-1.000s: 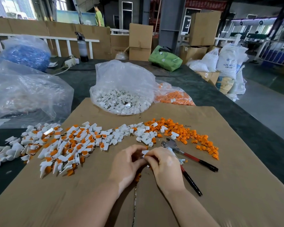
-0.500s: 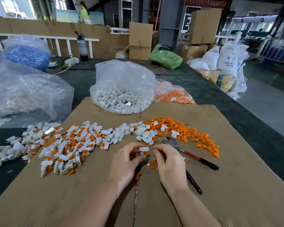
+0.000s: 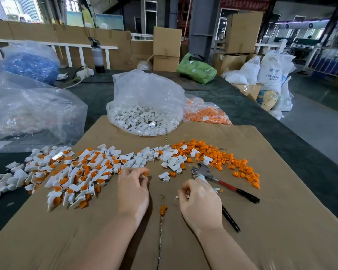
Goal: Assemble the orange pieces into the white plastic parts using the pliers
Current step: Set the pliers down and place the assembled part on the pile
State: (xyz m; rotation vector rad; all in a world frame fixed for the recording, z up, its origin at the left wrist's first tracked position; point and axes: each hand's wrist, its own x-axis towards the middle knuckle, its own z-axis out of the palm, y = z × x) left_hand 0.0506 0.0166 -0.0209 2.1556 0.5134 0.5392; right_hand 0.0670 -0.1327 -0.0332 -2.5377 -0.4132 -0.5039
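My left hand (image 3: 133, 186) has its fingers curled round a small part with orange (image 3: 145, 174) showing at the fingertips, right beside the pile of assembled white-and-orange parts (image 3: 76, 172). My right hand (image 3: 200, 199) hovers low with curled fingers that hide what they hold, if anything. The pliers (image 3: 203, 170) lie on the cardboard just beyond it, one black-tipped handle (image 3: 248, 196) pointing right and the other (image 3: 230, 221) running under my wrist. A lone white part (image 3: 164, 176) lies between my hands. Loose white parts (image 3: 172, 158) and loose orange pieces (image 3: 222, 158) spread behind.
A cardboard sheet (image 3: 281, 221) covers the dark table. At the back stand a clear bag of white parts (image 3: 144, 117) and a bag of orange pieces (image 3: 205, 114). Big plastic bags (image 3: 27, 110) sit at the left. Orange crumbs (image 3: 163, 209) lie in the cardboard seam.
My hands have parted. The left one carried its part left toward the assembled pile. The right one drew back toward me, beside the pliers.
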